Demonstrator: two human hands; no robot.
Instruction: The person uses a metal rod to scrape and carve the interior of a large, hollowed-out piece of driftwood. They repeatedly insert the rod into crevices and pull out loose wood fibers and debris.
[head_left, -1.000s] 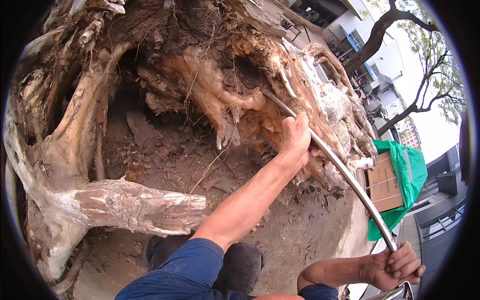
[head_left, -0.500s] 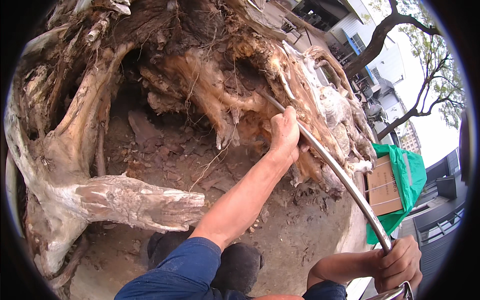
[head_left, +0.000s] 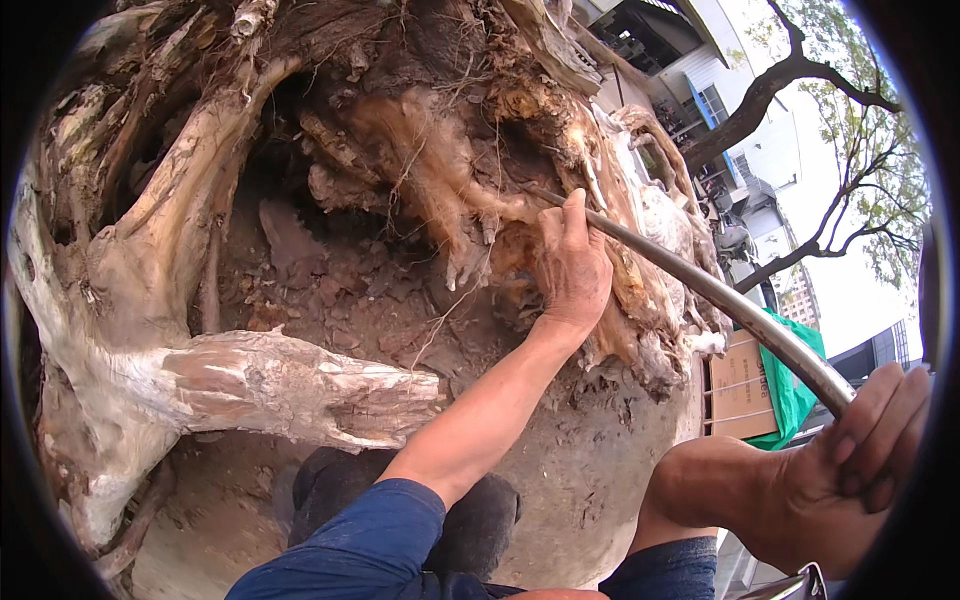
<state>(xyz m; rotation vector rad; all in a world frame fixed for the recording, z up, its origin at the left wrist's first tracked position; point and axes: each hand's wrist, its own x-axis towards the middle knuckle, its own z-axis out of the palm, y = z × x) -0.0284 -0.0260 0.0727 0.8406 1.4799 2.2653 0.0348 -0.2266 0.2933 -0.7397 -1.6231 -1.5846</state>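
Note:
A long metal bar runs slantwise from the big tree-root stump down to the lower right. My left hand is closed around its far part, thumb laid along it. The bar's far tip meets the brown, splintered wood between the roots; how deep it reaches I cannot tell. At the near end, my right hand grips the bar with fingers wrapped round it, raised at the right rim. Thin root fibres hang from the wood beside my left hand.
A thick pale root juts across in front of my knees. Bark scraps litter the ground under the stump. To the right are a cardboard box with a green cover, a tree and white buildings.
My right hand has risen and moved right, swinging the bar's near end up. My left hand keeps its hold on the bar near the wood. The view has shifted slightly.

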